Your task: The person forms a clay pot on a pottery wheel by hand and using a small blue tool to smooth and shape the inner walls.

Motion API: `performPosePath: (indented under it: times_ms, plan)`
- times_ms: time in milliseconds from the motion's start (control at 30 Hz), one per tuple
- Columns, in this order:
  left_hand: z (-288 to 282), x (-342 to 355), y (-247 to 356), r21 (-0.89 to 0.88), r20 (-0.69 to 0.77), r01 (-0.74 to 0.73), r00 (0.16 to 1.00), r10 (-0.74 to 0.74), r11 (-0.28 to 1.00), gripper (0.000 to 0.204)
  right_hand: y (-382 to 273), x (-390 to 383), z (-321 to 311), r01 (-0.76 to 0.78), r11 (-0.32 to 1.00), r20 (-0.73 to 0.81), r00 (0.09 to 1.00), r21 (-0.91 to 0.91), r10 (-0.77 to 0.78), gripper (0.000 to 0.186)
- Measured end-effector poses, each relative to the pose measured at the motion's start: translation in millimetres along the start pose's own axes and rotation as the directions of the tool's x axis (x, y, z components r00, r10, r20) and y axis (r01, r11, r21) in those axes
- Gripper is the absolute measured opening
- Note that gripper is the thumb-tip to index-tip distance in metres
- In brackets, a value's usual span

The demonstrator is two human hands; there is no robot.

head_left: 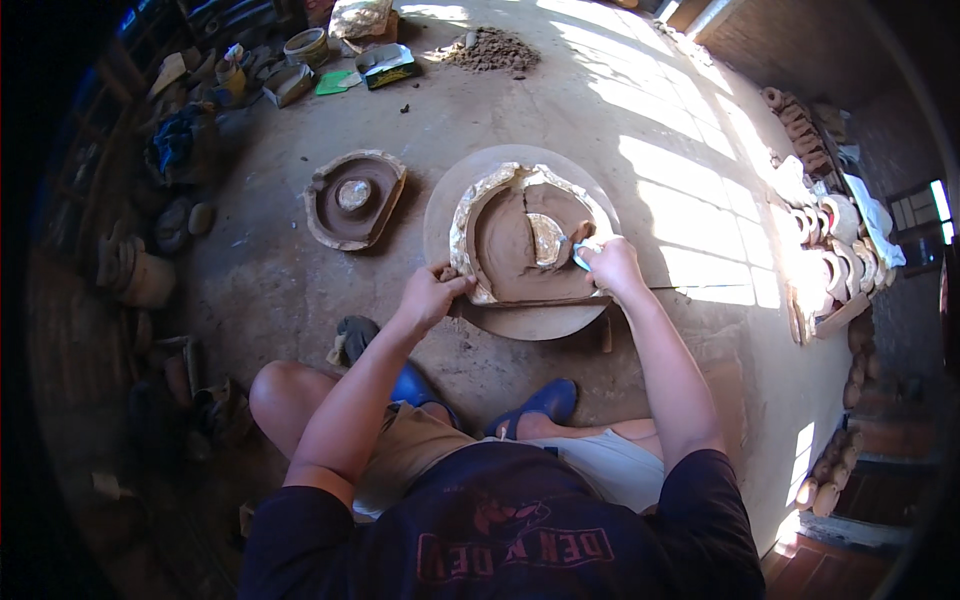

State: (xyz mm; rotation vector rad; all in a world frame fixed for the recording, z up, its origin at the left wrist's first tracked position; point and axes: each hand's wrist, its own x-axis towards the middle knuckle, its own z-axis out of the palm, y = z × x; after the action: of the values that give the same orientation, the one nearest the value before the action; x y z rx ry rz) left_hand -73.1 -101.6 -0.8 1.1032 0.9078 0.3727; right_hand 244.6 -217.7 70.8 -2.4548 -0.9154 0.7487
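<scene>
In front of me a round plaster mould, with a straight near side, rests on a round turntable board. Brown clay lines it, and a dark crack or seam runs from the far rim to the pale half-round core. My right hand is closed on a small light blue scraper over the mould's right side, beside a dark brown bit of clay. My left hand is closed at the left rim, with a small lump of clay at its fingertips.
A second clay-lined mould lies on the floor to the left. Farther off are a heap of clay crumbs, a bucket and an open box. Curved clay pieces are stacked along the right wall.
</scene>
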Motion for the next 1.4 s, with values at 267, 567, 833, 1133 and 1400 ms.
performPosePath:
  times_ms: [267, 567, 833, 1133, 1400]
  plan:
    - [37.3, -32.8, 1.9, 0.156, 0.168, 0.069, 0.981, -0.095, 0.985, 0.033, 6.6, -16.8, -6.6, -0.006, 0.987, -0.111, 0.994, 0.158, 0.024, 0.032]
    - [32.3, -0.3, -6.5, 0.216, -0.062, -0.176, 0.979, 0.193, 0.960, 0.041, 4.4, -30.3, 4.2, -0.022, 0.971, -0.078, 0.996, 0.239, 0.042, 0.027]
    - [72.5, -20.2, -27.9, 0.203, 0.283, -0.033, 0.959, -0.026, 0.979, 0.045, 17.8, -17.7, 5.5, -0.047, 0.960, -0.164, 0.982, 0.277, 0.096, 0.023]
    - [-3.5, 47.7, 21.1, 0.455, -0.109, -0.189, 0.958, 0.265, 0.870, 0.077, 10.0, 6.0, -4.4, -0.100, 0.911, -0.056, 0.989, 0.400, 0.134, 0.013]
    - [42.8, 21.9, -1.6, 0.505, -0.078, -0.212, 0.954, 0.289, 0.836, 0.100, 10.0, 6.5, 11.1, -0.095, 0.867, -0.110, 0.979, 0.490, 0.169, 0.026]
